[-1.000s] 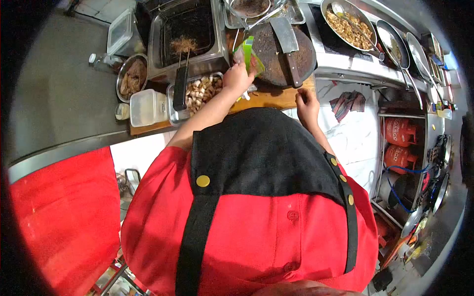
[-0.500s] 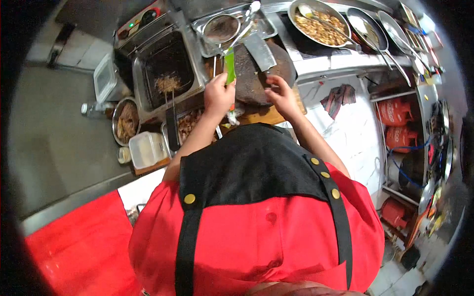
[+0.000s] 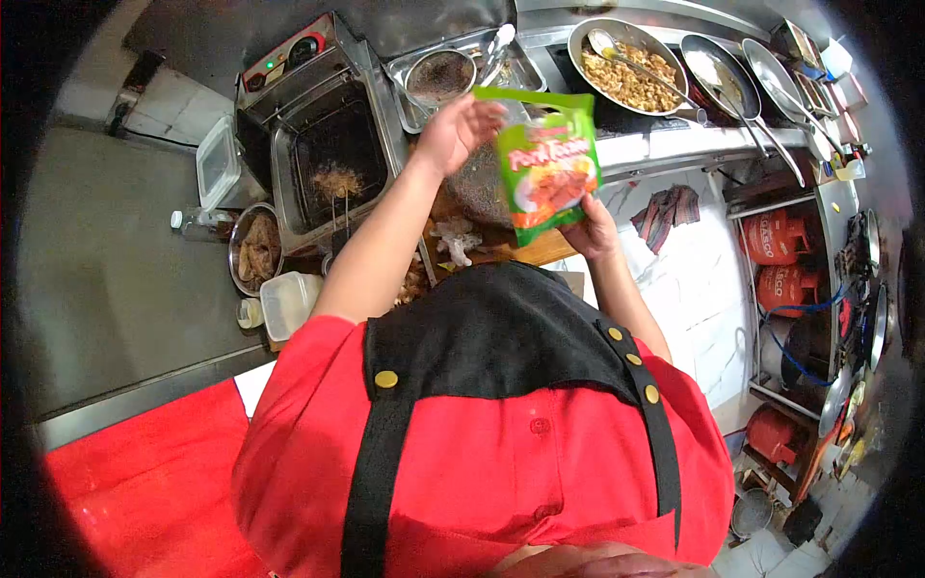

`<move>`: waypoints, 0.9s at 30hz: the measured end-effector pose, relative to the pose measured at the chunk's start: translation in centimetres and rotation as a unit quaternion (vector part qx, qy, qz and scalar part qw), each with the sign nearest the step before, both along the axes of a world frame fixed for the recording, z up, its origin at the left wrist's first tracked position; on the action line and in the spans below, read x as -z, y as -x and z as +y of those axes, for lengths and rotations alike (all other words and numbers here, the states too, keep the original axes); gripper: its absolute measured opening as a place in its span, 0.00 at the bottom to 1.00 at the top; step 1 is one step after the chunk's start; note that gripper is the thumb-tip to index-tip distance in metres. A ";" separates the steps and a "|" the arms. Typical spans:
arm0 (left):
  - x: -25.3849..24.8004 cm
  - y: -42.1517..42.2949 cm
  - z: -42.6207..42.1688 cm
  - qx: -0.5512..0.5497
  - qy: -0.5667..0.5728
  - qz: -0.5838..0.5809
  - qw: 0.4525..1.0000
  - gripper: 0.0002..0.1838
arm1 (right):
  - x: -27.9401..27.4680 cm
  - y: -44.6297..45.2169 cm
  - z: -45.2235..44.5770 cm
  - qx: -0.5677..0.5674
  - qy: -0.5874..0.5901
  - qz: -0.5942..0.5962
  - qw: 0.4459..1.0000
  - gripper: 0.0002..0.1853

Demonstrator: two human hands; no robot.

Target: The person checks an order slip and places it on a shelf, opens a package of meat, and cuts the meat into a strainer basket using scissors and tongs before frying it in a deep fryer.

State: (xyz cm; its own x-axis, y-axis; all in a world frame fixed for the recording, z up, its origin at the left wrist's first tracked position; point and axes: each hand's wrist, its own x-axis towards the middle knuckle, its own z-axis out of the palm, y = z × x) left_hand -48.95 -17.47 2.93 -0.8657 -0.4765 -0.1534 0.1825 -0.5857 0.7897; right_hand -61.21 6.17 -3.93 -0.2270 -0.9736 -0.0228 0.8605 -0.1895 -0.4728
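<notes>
A green food packet (image 3: 549,173), printed "Pork Tocino" with a picture of meat, is held up over the round chopping block (image 3: 475,188). My right hand (image 3: 594,231) grips its lower right corner, thumb on the front. At the packet's upper left edge, my left hand (image 3: 461,137) has its fingers loosely curled and apart. Whether those fingertips touch the packet is hard to tell. Most of the block is hidden behind the packet. A crumpled plastic bag (image 3: 456,241) lies below my left forearm, on the near side of the block.
Left of the block is a deep fryer (image 3: 381,183) with a strainer in it. A pan of chopped food (image 3: 631,77) sits on the stove, beside two more pans. A bowl of meat (image 3: 258,252) and a plastic tub (image 3: 289,306) stand left. Red gas cylinders (image 3: 776,239) are at right.
The packet has been turned so its printed front faces up, and my right hand has taken hold of it. My left hand has risen slightly. The cleaver on the block is now hidden.
</notes>
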 end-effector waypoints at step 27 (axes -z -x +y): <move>6.8 2.5 -7.9 0.123 0.676 -0.581 0.437 0.18 | 1.7 -0.2 8.1 0.093 -0.076 -0.054 0.991 0.31</move>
State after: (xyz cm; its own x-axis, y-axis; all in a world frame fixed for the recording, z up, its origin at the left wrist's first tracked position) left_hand -51.44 -25.40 -3.90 -0.6282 -0.7261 -0.2796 -0.7387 0.6694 -0.0785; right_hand -60.97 14.29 -5.61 -0.3905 -0.8988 -0.1993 0.8642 -0.2833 -0.4158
